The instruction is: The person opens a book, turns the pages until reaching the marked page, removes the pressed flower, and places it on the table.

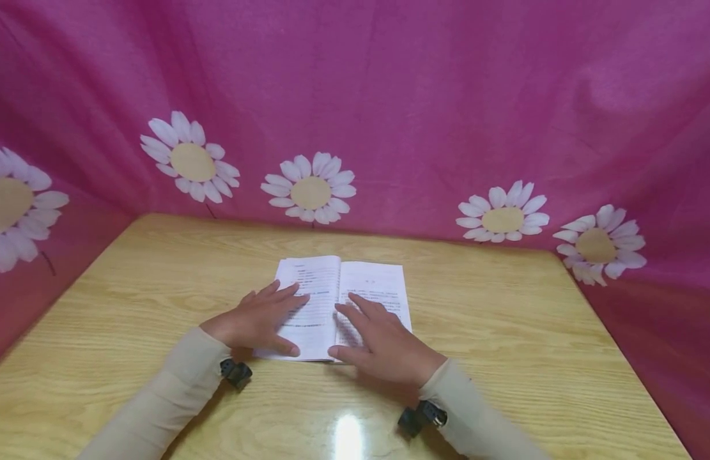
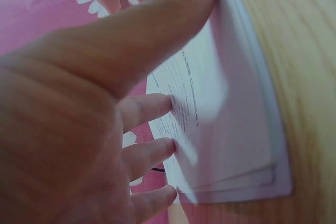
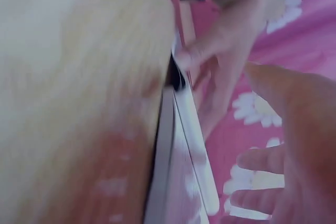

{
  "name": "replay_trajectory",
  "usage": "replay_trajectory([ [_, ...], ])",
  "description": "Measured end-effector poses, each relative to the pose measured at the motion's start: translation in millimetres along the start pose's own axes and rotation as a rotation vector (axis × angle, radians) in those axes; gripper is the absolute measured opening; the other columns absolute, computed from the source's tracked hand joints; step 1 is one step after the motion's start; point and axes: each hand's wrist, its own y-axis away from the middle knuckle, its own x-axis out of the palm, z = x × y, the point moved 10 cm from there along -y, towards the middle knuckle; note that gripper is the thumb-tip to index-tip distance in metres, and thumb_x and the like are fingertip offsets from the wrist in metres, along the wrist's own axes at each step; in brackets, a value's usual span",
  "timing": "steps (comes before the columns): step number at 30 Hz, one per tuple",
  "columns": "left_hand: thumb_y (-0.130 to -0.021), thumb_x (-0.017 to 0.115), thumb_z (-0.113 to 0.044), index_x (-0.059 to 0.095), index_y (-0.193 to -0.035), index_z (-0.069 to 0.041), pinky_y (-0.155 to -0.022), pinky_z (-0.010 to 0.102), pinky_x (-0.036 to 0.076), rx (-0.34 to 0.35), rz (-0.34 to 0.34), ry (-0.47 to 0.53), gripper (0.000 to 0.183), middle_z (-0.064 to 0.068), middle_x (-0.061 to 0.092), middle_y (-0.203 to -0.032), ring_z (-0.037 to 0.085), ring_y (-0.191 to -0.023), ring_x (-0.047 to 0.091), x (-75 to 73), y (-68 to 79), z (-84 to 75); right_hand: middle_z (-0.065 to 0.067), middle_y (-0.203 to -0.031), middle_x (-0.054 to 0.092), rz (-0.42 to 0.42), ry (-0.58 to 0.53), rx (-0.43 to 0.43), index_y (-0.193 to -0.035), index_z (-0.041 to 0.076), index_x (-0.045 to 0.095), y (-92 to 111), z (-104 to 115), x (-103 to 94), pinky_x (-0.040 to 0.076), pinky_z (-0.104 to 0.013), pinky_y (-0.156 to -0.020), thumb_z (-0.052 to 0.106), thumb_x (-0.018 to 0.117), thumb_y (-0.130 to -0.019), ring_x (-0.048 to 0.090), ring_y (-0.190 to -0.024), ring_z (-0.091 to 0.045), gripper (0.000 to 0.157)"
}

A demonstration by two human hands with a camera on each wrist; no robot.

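Note:
An open book [image 1: 314, 342] with printed white pages lies on the wooden table. My left hand [image 1: 262, 319] rests on its left page with fingers spread; in the left wrist view the thumb [image 2: 157, 24] lies near the lower page edge and the fingertips touch the print. Over the right page is my right hand [image 1: 383, 338], its fingers spread and the thumb near the center fold. From the right wrist view, the book's pages [image 3: 184, 182] appear edge-on, and the fingers of the right hand [image 3: 310, 145] stand a little apart from them.
The wooden table [image 1: 504, 332] extends around the book. A pink curtain [image 1: 412, 115] with large white daisies hangs along the back and both sides. Each wrist wears a small black camera [image 1: 236, 372] over a beige sleeve [image 1: 176, 390].

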Motion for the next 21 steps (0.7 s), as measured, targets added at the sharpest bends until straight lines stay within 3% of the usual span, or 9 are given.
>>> replay_trajectory([
  [10, -0.071, 0.079, -0.052, 0.031, -0.152, -0.025, -0.111, 0.066, 0.004, -0.022, 0.002, 0.010, 0.098, 0.004, 0.016, -0.161, 0.038, -0.146, 0.006, -0.1, 1.4, 0.4, -0.013, -0.158, 0.023, 0.027, -0.046, 0.219, -0.152, 0.012, 0.029, -1.0, -59.4, -6.5, 0.018, -0.053, -0.115, 0.064, 0.058, -0.085, 0.019, -0.145, -0.031, 0.090],
  [16, -0.072, 0.078, -0.053, 0.031, -0.153, -0.023, -0.110, 0.066, 0.004, -0.010, 0.003, 0.008, 0.098, 0.005, 0.016, -0.161, 0.039, -0.146, 0.006, 0.2, 1.4, 0.8, -0.012, -0.160, 0.017, 0.053, -0.035, 0.279, -0.153, 0.007, 0.023, 2.6, -84.2, -5.4, 0.017, -0.051, -0.116, 0.066, 0.063, -0.080, 0.014, -0.146, -0.030, 0.102],
  [21, -0.072, 0.078, -0.053, 0.031, -0.152, -0.022, -0.110, 0.067, 0.005, -0.008, 0.000, 0.005, 0.098, 0.006, 0.017, -0.161, 0.039, -0.146, 0.006, -0.1, 1.2, 0.8, -0.016, -0.159, 0.017, 0.056, 0.017, 0.272, -0.152, 0.002, 0.025, 4.5, -89.8, -7.1, 0.015, -0.053, -0.115, 0.065, 0.063, -0.080, 0.014, -0.146, -0.033, 0.103],
])
